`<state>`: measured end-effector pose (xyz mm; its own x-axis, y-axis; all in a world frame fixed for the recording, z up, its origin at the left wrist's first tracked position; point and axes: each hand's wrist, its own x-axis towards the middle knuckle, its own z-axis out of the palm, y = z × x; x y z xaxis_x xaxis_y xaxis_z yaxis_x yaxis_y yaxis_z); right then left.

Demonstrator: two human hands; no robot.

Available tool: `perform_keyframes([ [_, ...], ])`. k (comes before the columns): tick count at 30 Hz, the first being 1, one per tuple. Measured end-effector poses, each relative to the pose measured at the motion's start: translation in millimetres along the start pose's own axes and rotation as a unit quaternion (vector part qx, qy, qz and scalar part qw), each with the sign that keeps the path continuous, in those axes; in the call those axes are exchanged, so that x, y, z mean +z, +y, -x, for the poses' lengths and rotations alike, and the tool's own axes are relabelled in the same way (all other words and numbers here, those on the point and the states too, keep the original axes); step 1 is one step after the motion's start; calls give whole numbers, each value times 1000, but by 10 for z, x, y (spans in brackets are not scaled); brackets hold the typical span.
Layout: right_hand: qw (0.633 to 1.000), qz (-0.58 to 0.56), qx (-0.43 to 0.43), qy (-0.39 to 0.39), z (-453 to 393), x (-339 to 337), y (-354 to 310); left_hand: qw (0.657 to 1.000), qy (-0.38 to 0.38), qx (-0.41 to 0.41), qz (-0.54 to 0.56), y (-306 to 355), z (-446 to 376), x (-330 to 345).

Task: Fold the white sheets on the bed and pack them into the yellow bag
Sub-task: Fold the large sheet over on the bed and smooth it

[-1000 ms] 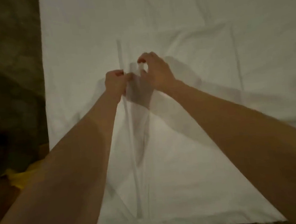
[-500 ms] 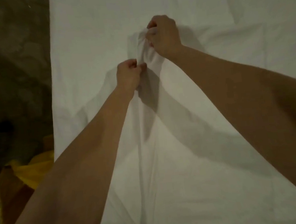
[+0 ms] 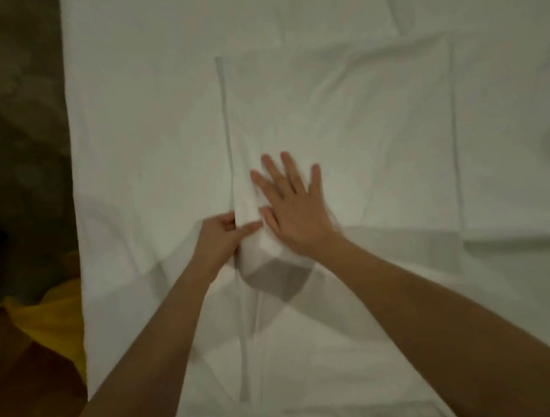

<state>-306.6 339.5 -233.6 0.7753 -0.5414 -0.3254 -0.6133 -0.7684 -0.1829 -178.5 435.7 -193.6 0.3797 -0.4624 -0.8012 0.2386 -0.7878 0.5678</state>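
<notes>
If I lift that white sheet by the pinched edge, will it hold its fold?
Probably not: the white sheet looks thin and floppy, bunching where the left hand pinches it. It likely drapes and unfolds. The right hand pressing flat suggests it creeps easily.

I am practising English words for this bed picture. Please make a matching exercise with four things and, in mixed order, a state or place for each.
Things:
1. left hand
2. right hand
3. bag
4. sheet

States:
A. yellow, left of the bed
B. flat, fingers spread
C. pinches a fold
D. white, partly folded

Pairs: 1-C, 2-B, 3-A, 4-D
</notes>
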Motion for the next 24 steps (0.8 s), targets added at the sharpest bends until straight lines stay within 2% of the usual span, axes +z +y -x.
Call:
perform_keyframes([
  [3, 1000, 2, -16, -15, 489, 125, -160, 998, 6, -55, -27, -451, 344, 47],
  [8, 995, 19, -60, -81, 1277, 168, -266, 988, 54, -77, -123, -1166, 1003, 262],
  [10, 991, 11, -58, -116, 1595, 150, -117, 982, 66, -108, -138, -1445, 1321, 389],
  [12, 988, 7, -14, -152, 1887, 107, 155, 976, 80, -145, -139, -1684, 1579, 504],
  [15, 983, -13, 30, -183, 2311, -60, 686, 960, 168, -180, -133, -1717, 1795, 721],
  [17, 978, -12, 28, -208, 2596, -183, 1078, 946, 258, -132, -144, -1448, 1867, 943],
  [19, 974, -46, 67, -211, 2850, -450, 1392, 938, 280, -70, -193, -1068, 1918, 1261],
  [22, 981, -96, 83, -148, 3072, -1075, 1817, 949, 217, 35, -227, -506, 1980, 1973],
  [24, 987, -106, 84, -84, 3218, -1529, 2096, 959, 163, 66, -222, -123, 2161, 2578],
])
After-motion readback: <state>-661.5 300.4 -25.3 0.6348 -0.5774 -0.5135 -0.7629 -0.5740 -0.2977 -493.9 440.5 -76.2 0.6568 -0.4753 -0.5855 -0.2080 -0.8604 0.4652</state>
